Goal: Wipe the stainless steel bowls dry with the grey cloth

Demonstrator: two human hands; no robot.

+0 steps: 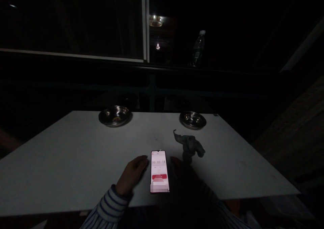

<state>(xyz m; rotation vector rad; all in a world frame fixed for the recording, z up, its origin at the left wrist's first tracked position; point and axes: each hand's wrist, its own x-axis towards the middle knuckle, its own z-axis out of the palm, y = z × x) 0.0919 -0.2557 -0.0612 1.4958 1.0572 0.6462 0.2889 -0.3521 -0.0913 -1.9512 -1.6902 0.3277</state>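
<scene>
A lit phone (159, 166) lies face up on the white table, its screen showing a timer reading 00:03:18 and a red button. My left hand (131, 174) rests on the table just left of it, loosely curved, holding nothing. On the phone's other side is my right hand (181, 168), mostly lost in dark shadow. Its fingertips point toward the phone, apart from it, and no held thing shows. A crumpled grey cloth (191, 144) lies just beyond my right hand.
Shiny metal bowls stand near the white table's (76, 161) far edge: one bowl (114, 116) at left, another bowl (192, 120) at right. Behind the table, a clear plastic bottle (199, 48) with a white cap stands on a ledge by a window frame (146, 26). The surroundings are very dark.
</scene>
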